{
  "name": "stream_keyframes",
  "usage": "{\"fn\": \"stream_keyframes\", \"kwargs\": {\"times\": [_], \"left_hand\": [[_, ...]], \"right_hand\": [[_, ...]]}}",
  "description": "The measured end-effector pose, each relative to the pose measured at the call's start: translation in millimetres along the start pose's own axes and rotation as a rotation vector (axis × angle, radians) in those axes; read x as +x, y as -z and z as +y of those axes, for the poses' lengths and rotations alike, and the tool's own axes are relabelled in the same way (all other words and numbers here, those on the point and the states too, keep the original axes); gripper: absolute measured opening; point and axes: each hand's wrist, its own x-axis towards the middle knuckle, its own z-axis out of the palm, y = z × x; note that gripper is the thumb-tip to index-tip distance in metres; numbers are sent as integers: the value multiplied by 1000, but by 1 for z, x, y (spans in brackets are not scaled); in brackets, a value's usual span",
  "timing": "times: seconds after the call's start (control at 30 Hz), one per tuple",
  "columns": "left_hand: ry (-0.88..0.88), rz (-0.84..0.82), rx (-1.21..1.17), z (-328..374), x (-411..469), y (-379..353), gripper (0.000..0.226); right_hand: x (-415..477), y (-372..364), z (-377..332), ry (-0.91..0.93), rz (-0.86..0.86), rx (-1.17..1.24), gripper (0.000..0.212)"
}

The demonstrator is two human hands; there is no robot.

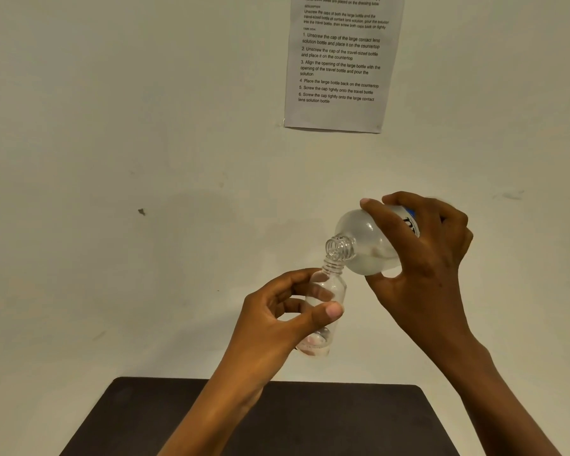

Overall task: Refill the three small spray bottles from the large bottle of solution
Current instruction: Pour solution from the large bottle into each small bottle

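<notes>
My left hand [287, 311] grips a small clear bottle [329, 287] upright in the air, its cap off and its threaded neck open. A little liquid shows at its bottom. My right hand [431, 251] holds the large clear bottle [366, 241], which has a blue label, tilted down to the left. The large bottle's open threaded mouth sits right above the small bottle's neck and touches it. Both bottles are held in front of the wall, above the far edge of the table. No other small bottles or caps are in view.
A dark table top [343, 419] lies below my forearms, its far edge against a pale wall. A printed instruction sheet [339, 60] is taped to the wall above my right hand.
</notes>
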Motion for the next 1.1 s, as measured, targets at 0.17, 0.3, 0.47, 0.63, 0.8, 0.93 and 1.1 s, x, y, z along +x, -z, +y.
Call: {"fn": "stream_keyframes", "kwargs": {"times": [0.17,0.3,0.47,0.63,0.8,0.93,1.1], "left_hand": [[-7,-4,-8,0,-1,0,47],[-10,3,-8,1,-1,1,47],[-5,7,-4,1,-1,1,45],[-5,4,5,3,-1,0,33],[-9,4,3,1,0,0,41],[-6,16,17,2,-1,0,37],[-14,9,-3,1,-2,1,37]], "right_hand": [[1,0,-1,3,2,0,80],[2,0,-1,4,4,7,78],[2,0,-2,2,2,22,68],[2,1,-2,-3,1,23,70],[1,2,-1,0,2,12,77],[1,1,-1,5,1,18,75],[1,1,-2,1,5,24,72]]}}
